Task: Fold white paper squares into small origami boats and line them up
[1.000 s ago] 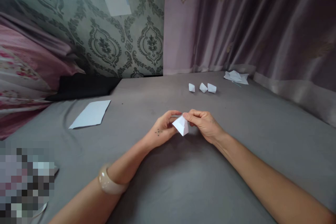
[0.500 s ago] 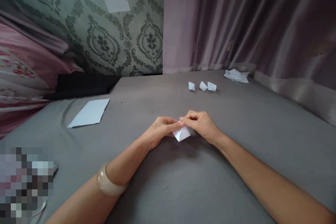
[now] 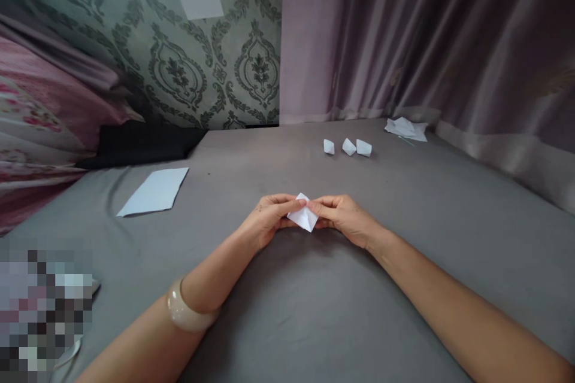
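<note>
Paper [image 3: 305,219], white and folded into a small diamond-like piece with pointed corners, is held between the fingers of both hands, just above or on the grey cloth [image 3: 381,317]; which of the two I cannot tell. The left hand [image 3: 268,217] pinches it from the left, its thumb [image 3: 291,209] laid across the upper face and its other fingers curled behind and below. The right hand [image 3: 348,215] grips the opposite side in the same manner, its thumb tip just beside the left one; the gap between thumb and fingers on each hand is only about the thickness of the folds.

Beyond the fingers and slightly to their right sit three small white folded pieces [image 3: 349,146], two close together and one a little apart on the left. Farther out on that side, a loose pile of white sheets [image 3: 406,127] lies near the curtain [image 3: 359,42], with a thin greenish strip [image 3: 406,141] in front. Well left of the fingers rests a flat white sheet [image 3: 155,191], with black fabric [image 3: 139,143] behind it. A pale bangle [image 3: 191,313] circles the left forearm, nearer than the fingers.
</note>
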Tool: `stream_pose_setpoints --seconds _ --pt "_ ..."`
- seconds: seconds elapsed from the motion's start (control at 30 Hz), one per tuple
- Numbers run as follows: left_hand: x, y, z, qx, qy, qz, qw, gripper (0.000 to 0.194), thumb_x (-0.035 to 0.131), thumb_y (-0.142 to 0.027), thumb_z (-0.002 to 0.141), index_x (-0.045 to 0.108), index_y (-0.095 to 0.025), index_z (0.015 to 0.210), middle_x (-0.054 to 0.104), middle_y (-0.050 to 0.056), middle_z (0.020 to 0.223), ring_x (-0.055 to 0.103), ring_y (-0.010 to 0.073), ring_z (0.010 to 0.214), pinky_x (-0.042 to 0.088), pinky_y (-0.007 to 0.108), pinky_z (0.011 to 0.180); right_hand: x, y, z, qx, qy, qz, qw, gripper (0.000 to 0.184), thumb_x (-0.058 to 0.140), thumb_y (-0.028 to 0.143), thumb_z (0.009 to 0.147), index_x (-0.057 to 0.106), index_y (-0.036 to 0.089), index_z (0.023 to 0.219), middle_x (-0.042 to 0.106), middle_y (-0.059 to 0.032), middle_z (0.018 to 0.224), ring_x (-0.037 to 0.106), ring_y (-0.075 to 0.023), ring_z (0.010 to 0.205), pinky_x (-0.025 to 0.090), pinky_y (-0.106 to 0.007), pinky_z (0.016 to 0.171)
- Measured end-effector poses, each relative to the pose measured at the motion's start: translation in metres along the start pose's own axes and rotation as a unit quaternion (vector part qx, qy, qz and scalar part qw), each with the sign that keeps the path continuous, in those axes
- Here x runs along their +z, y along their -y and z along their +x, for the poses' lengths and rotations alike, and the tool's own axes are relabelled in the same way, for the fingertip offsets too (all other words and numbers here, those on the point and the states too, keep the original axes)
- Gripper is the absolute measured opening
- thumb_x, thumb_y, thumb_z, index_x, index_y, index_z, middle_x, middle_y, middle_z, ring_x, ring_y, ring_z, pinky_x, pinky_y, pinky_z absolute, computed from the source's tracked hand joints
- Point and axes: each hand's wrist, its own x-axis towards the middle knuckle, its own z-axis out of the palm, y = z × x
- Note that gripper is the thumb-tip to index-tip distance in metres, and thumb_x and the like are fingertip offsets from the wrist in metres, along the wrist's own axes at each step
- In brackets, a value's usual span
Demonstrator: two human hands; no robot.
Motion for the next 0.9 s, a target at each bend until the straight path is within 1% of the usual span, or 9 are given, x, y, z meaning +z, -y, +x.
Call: stream_pose_setpoints --seconds 0.13,0.27,0.43,0.57,0.63,0.73,0.9 --pt "0.000 -0.001 -0.001 0.000 0.004 0.004 1.000 0.029 0.079 -0.031 0.065 0.072 -0.009 0.083 0.070 0.010 0.081 0.065 0.0175 0.073 0.053 0.029 0.070 0.001 -0.002 0.001 0.002 -0.008 0.002 1.000 0.031 0.074 0.045 0.070 0.074 0.018 0.085 0.071 -0.0050 0.084 0.062 -0.0116 0.074 0.049 -0.025 0.070" --pt "-0.001 0.000 -0.001 -0.002 0.002 0.016 1.000 0.026 0.078 -0.032 0.066 0.072 -0.009 0.078 0.070 0.011 0.077 0.065 0.0177 0.071 0.051 0.029 0.070 0.003 -0.002 0.002 0.012 -0.030 0.007 0.999 0.028 0.077 0.042 0.066 0.075 0.018 0.078 0.070 -0.0035 0.075 0.060 -0.0102 0.066 0.048 -0.023 0.063" --pt "0.000 0.000 0.000 -0.008 0.008 0.002 1.000 0.028 0.078 -0.034 0.066 0.071 -0.008 0.077 0.070 0.010 0.076 0.065 0.0172 0.071 0.052 0.029 0.069 0.001 -0.001 0.002 0.028 -0.036 0.014 0.999 0.027 0.079 0.042 0.064 0.074 0.017 0.072 0.068 -0.0026 0.066 0.058 -0.0092 0.059 0.046 -0.021 0.056" --pt "0.001 -0.001 0.000 -0.024 0.012 -0.012 1.000 0.036 0.074 -0.042 0.071 0.071 -0.009 0.084 0.069 0.010 0.079 0.065 0.0153 0.072 0.053 0.027 0.070 -0.005 0.000 0.006 0.040 -0.060 0.063 0.995 0.024 0.079 0.038 0.065 0.074 0.017 0.074 0.069 -0.0026 0.070 0.059 -0.0084 0.061 0.046 -0.019 0.056" --pt "0.001 -0.002 0.000 -0.025 0.003 -0.004 1.000 0.035 0.076 -0.039 0.070 0.071 -0.008 0.086 0.069 0.009 0.076 0.064 0.0134 0.069 0.053 0.025 0.069 -0.008 0.000 0.007 0.039 -0.077 0.082 0.993 0.023 0.080 0.036 0.065 0.074 0.017 0.076 0.069 -0.0031 0.072 0.059 -0.0087 0.063 0.046 -0.019 0.056" --pt "0.001 -0.002 0.000 -0.008 -0.017 0.012 1.000 0.031 0.079 -0.032 0.066 0.071 -0.008 0.085 0.069 0.009 0.074 0.063 0.0119 0.067 0.052 0.023 0.068 -0.010 -0.001 0.009 0.032 -0.088 0.088 0.992 0.022 0.080 0.034 0.064 0.074 0.016 0.076 0.070 -0.0035 0.073 0.059 -0.0090 0.063 0.046 -0.020 0.056" --pt "0.002 -0.003 -0.001 0.016 -0.043 0.034 0.998 0.026 0.078 -0.030 0.066 0.073 -0.008 0.079 0.068 0.009 0.071 0.062 0.0129 0.066 0.049 0.025 0.067 -0.009 -0.001 0.010 0.030 -0.099 0.077 0.992 0.023 0.080 0.035 0.064 0.074 0.017 0.077 0.070 -0.0039 0.074 0.059 -0.0096 0.063 0.046 -0.021 0.057"
